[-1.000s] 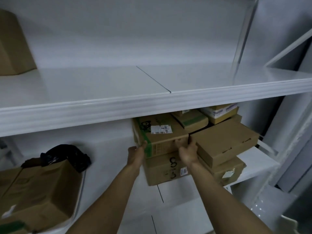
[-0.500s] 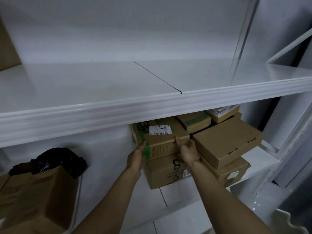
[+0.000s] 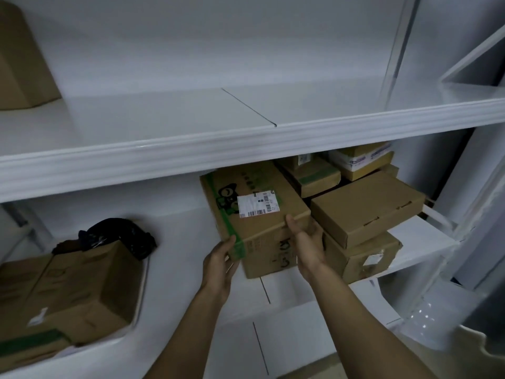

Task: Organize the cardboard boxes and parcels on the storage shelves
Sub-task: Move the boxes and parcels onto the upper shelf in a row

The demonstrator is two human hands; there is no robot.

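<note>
Two hands, one box: left hand (image 3: 221, 262) curls round the front-left corner of the green-taped box (image 3: 262, 228), and right hand (image 3: 306, 242) grips the front-right, thumb on top. The box is centre frame on the lower shelf (image 3: 177, 242), stacked on a scribbled box (image 3: 273, 259). I count at least six boxes in that cluster.

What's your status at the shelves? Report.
Left hand and right hand grip the labelled box at its near corners. It sits on a lower box. Flat box close on its right, upper shelf overhead.
</note>
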